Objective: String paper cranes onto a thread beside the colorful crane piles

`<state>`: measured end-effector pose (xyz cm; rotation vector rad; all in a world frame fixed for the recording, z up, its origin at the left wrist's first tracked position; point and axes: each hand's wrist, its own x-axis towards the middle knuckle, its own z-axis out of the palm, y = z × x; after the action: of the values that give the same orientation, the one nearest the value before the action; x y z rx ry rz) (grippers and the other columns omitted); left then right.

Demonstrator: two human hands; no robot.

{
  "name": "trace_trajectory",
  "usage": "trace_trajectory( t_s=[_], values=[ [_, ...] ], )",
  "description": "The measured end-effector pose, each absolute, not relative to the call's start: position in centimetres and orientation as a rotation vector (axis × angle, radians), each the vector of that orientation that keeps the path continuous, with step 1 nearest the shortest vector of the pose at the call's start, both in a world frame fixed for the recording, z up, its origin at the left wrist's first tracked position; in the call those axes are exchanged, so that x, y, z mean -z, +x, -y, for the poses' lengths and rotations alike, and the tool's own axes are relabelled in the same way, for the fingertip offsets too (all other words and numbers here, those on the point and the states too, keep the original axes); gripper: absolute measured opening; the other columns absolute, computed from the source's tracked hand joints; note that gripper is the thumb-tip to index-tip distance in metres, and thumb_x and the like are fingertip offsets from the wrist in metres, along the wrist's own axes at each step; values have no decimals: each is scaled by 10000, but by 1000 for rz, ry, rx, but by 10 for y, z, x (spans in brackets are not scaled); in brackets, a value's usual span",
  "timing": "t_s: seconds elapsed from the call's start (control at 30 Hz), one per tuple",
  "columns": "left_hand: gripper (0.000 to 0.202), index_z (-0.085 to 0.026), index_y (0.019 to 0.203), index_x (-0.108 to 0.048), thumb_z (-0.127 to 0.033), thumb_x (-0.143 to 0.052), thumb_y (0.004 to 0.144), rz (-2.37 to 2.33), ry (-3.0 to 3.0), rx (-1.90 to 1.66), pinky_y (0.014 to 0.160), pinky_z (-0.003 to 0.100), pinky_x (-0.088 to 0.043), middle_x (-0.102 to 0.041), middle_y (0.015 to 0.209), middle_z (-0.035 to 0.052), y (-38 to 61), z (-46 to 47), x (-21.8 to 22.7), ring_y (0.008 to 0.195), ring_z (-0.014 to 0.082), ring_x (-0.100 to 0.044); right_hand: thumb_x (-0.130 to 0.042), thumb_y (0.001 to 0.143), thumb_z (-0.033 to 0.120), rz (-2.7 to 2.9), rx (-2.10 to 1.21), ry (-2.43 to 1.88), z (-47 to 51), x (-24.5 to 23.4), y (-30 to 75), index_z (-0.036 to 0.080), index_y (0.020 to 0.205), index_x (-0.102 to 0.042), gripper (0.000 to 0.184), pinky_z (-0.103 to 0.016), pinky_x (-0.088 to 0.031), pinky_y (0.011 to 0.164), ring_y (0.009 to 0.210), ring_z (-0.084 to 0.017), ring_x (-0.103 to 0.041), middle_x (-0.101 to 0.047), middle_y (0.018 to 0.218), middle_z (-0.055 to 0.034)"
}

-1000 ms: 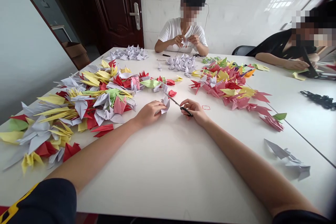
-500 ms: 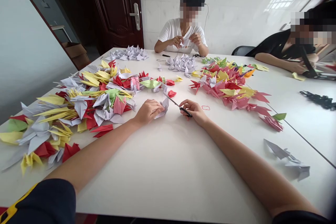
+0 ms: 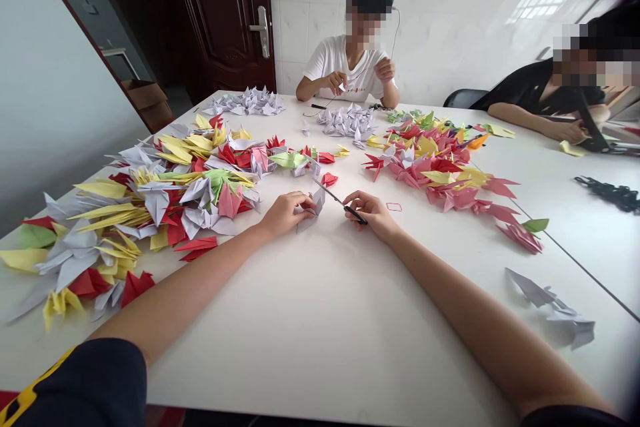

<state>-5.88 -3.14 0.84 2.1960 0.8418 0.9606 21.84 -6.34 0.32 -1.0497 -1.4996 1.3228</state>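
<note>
My left hand pinches a pale lilac paper crane at its fingertips, on the white table. My right hand grips black-handled scissors, whose thin blades point up and left towards the crane. The blade tips sit close beside the paper, and I cannot tell whether they touch it. A small red paper crane lies just beyond the blades. Left of my left hand spreads a large heap of folded paper cranes in red, yellow, lilac and green.
A pink, red and yellow heap of cranes lies to the right, with lilac piles beyond. A person sits across the table, and another works at the right, holding scissors. A dark brown door stands behind.
My left hand has shifted slightly right, and the lilac crane now stands more upright in its fingers. The scissors stay nearly still. The person across has moved their hands apart.
</note>
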Motion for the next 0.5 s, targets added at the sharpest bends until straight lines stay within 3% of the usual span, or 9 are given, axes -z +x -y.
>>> trace_trajectory(
  t_s=[0.2,0.37,0.5],
  values=[
    [207,-206,893,-781,-398,-767,818,-901,2030,-992,813,348,-522,-704,947,59,-59,23,-3,860,235,-658,-826,737,404,1493,-1331,-1068,63,-3,218,175,1018,-643,407,-200,-432,467,519,-64,-487,-587,702,29],
    [250,-194,819,-757,-429,-815,759,-899,1948,-1005,832,377,-533,-699,901,70,-60,19,0,841,248,-661,-830,722,407,1479,-1340,-1061,64,-4,217,177,1019,-643,420,-209,-458,456,550,-81,-502,-593,716,19],
    [227,-196,816,-708,-412,-780,813,-929,1959,-1163,879,386,-562,-635,1050,90,-60,18,1,982,253,-649,-827,725,389,1475,-1342,-1069,63,-3,218,177,1022,-643,408,-201,-448,457,546,-74,-496,-593,724,19]
  ],
)
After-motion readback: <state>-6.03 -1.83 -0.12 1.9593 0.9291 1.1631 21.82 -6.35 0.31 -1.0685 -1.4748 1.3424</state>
